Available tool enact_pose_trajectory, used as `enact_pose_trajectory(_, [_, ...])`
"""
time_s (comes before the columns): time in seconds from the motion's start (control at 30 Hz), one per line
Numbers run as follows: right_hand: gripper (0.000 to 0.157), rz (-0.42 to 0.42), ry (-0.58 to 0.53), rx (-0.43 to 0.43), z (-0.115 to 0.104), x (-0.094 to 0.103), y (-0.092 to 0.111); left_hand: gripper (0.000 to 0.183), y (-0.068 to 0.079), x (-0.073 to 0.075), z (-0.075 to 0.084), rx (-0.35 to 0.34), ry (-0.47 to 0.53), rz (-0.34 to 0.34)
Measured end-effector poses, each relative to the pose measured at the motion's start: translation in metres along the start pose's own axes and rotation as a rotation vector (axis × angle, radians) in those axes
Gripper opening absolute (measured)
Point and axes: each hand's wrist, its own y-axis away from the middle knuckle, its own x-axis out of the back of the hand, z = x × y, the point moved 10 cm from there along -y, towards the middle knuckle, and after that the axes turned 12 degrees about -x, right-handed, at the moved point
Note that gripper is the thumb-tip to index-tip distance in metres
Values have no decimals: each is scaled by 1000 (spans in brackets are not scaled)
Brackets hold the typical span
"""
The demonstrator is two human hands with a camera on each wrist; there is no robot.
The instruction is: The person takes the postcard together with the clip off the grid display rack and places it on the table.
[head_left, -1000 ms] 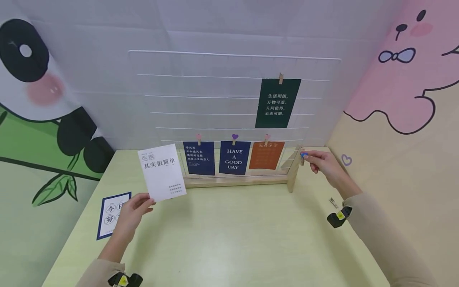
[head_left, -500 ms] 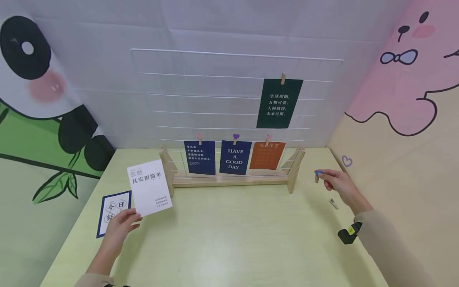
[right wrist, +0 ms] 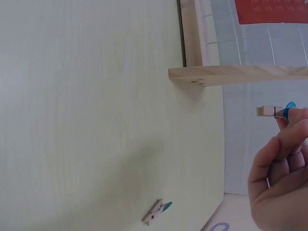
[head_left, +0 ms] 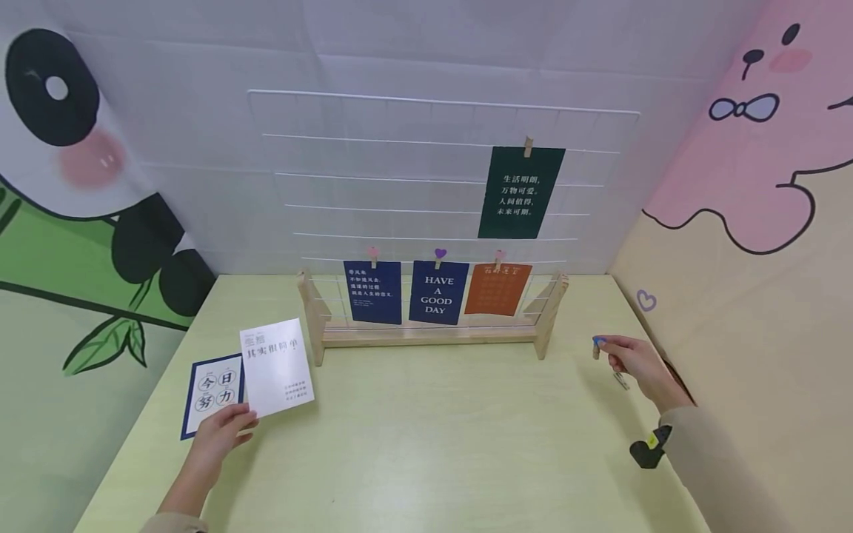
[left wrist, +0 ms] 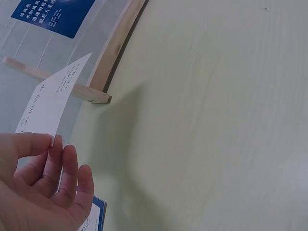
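Note:
My left hand (head_left: 218, 438) pinches a white card (head_left: 276, 370) with black Chinese print by its lower left corner, above the table. Behind it lies a blue-bordered card (head_left: 212, 391) on the tabletop, partly overlapped by the hand. At the right, my right hand (head_left: 643, 366) pinches a small wooden clothespin (right wrist: 267, 111) by its blue end. A second clothespin (right wrist: 155, 211), with a green piece on it, rests on the table near that hand. Between the hands stands a white wire grid (head_left: 373, 178) in a wooden base (head_left: 426, 339).
A green card (head_left: 520, 194) hangs high on the grid from a clothespin. Lower down hang two blue cards, one reading HAVE A GOOD DAY (head_left: 436, 292), and an orange card (head_left: 498, 290). Painted walls (head_left: 740, 163) flank the table (head_left: 426, 437).
My left hand has drawn the white card down and left, away from the grid. My right hand has moved right and down from the base's side with the clothespin.

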Motion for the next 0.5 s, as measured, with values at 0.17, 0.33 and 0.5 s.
enact_pose_trajectory(0.17, [48,18,4,-18,12,2,-2,48,1,1,-11,6,-80,-21])
enact_pose_trajectory(0.33, [47,45,50,-55,30,5,-7,44,7,1,-7,48,-38,-31])
enact_pose_trajectory(0.5, [45,51,60,-63,41,5,-9,44,13,-1,-1,92,-42,-60])
